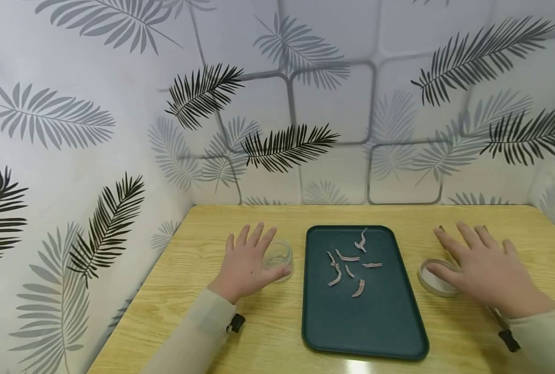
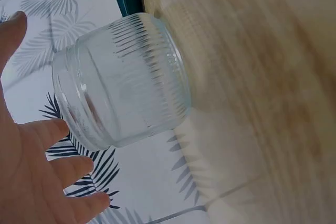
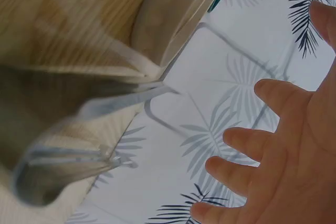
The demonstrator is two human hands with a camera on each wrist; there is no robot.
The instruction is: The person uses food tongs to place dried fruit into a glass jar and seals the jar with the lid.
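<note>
presumably the flat, dark tray (image 1: 366, 327) sits between the hands so its raised rim keeps the shrivelled, curled strips (image 1: 359, 289) together; we see the left hand (image 1: 246, 267), fingers spread apart and holding nothing, beside the ribbed clear glass jar (image 2: 123, 82), and the right hand (image 1: 485, 275), likewise splayed, by the shallow round lid (image 1: 438, 284), near a blurred two-armed metallic tool (image 3: 126, 100)

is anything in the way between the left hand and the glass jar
Nothing visible stands between the left hand and the glass jar; the spread fingers are close to it, though contact is unclear.
</note>
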